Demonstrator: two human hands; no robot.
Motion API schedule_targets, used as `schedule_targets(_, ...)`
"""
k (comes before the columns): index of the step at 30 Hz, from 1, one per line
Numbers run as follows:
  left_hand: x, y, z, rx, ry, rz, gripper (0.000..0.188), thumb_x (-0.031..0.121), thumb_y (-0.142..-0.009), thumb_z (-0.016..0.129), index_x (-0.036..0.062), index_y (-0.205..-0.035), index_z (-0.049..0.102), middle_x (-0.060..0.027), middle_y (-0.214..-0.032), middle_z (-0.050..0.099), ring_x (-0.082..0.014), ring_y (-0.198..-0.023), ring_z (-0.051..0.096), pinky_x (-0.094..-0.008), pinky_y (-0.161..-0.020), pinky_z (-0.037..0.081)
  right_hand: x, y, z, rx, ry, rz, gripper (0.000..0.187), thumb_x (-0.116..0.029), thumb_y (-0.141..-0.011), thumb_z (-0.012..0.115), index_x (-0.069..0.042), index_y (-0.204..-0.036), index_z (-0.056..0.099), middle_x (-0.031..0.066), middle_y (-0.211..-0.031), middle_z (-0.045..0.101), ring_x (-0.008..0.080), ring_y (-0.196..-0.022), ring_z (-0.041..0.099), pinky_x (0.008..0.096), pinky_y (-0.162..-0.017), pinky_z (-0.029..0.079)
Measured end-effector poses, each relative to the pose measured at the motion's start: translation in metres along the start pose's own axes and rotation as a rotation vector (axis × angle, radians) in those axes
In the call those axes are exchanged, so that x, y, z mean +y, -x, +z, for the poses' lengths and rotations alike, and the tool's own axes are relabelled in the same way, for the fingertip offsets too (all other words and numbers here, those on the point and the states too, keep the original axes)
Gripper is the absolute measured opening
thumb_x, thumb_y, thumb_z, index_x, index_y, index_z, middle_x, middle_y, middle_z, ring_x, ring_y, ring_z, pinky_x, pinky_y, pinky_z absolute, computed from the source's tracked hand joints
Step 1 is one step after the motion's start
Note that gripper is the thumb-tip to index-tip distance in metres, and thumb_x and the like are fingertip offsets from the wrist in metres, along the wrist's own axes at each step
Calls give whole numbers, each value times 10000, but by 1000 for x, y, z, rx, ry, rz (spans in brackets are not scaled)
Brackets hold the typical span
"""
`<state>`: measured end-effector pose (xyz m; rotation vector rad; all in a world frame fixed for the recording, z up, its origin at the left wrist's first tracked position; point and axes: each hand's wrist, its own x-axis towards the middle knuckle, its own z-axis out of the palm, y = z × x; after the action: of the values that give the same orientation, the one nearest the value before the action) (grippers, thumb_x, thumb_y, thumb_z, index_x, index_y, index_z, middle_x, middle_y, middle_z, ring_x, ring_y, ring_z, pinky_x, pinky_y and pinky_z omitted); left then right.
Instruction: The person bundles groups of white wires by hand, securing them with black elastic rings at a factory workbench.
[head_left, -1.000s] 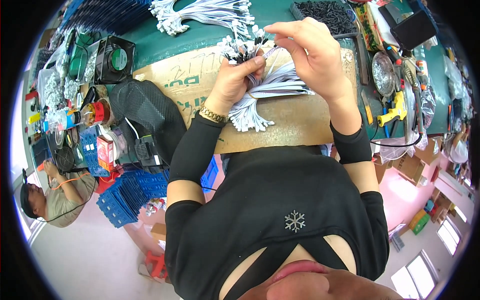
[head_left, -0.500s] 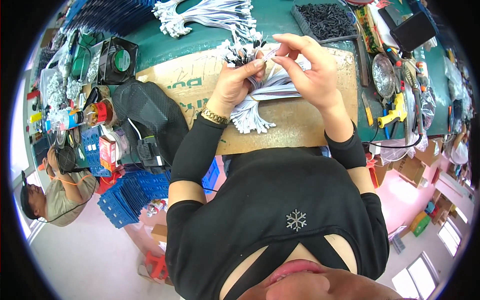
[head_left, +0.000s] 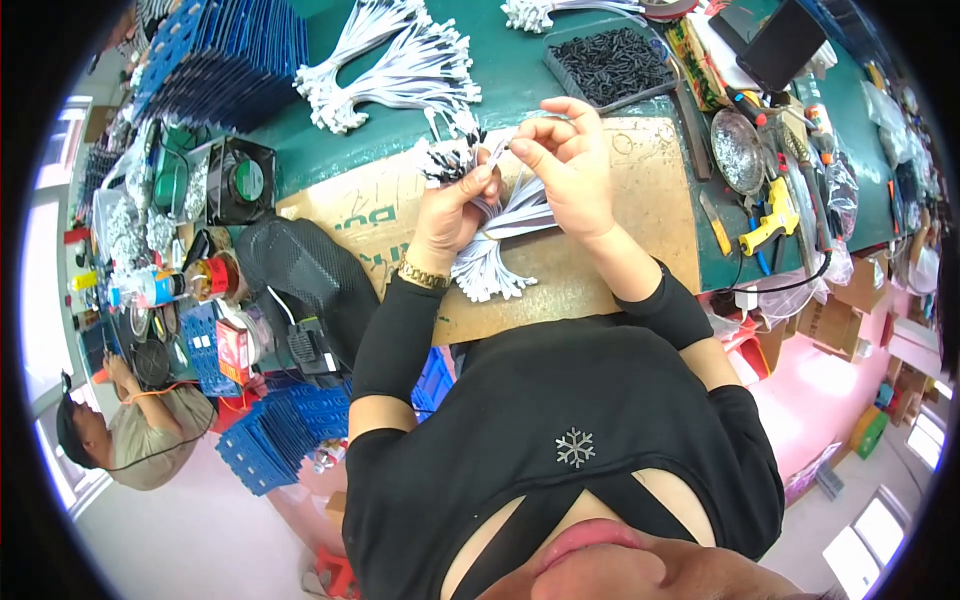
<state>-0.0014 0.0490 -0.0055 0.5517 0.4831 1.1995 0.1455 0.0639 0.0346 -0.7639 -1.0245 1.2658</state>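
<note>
My left hand (head_left: 452, 212), a gold watch on its wrist, is closed around a bundle of flat white and grey cables (head_left: 490, 272). White and black connector ends (head_left: 448, 162) stick out past its thumb. Close beside it, my right hand (head_left: 572, 178) pinches one thin cable strand (head_left: 499, 150) between thumb and forefinger, its other fingers loosely curled. The bundle's white-plugged tail fans out toward me over a cardboard sheet (head_left: 630, 230). Part of the bundle is hidden behind my fingers.
Beyond the cardboard lie more cable bundles (head_left: 400, 75) and a tray of small black pieces (head_left: 610, 65). At right are a metal bowl (head_left: 738, 150) and yellow glue gun (head_left: 772, 218); at left, a fan (head_left: 240, 180), a black mesh chair back (head_left: 305, 260) and a person (head_left: 150, 430).
The whole view has shifted, so the table's far side shows more at left. My left hand keeps the bundle. My right hand stays at the strand, its raised fingers now more curled.
</note>
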Motion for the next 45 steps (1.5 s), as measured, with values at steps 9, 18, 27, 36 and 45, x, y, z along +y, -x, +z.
schedule_targets(9,-1,1,5,2,-39,-6,107,96,-833,622,56,-882,536,-28,-736,505,-130,-678,468,-269,-659,406,-14,-1,-2,-240,41,80,543,21,-791,622,2,-1276,380,46,-878,565,100,-853,537,233,-801,424)
schedule_targets(18,-4,1,3,24,-77,14,207,165,-795,673,23,-907,572,-21,-735,525,-123,-689,475,-246,-639,380,-17,1,-9,-330,-7,37,679,15,-798,610,-6,-1379,261,38,-849,571,90,-822,537,238,-780,437)
schedule_targets(27,-1,1,1,0,-53,37,214,152,-797,676,35,-933,558,-9,-776,536,-101,-694,477,-223,-617,377,-28,3,-1,-269,-78,61,729,50,-788,608,-36,-1411,238,67,-789,627,109,-725,597,248,-704,497)
schedule_targets(36,-3,0,-3,-96,71,24,209,126,-809,662,60,-962,536,-17,-728,491,-136,-665,454,-310,-724,396,-38,-56,-44,-286,675,-300,380,-58,-682,708,-87,-1055,644,43,-896,613,199,-866,602,307,-793,492)
schedule_targets(45,-2,-2,0,-64,92,-34,152,145,-823,645,92,-950,579,-4,-698,467,-136,-666,435,-335,-753,372,-7,-138,-127,-322,1573,59,225,-129,-633,743,-74,-844,689,137,-843,661,302,-829,633,381,-730,498)
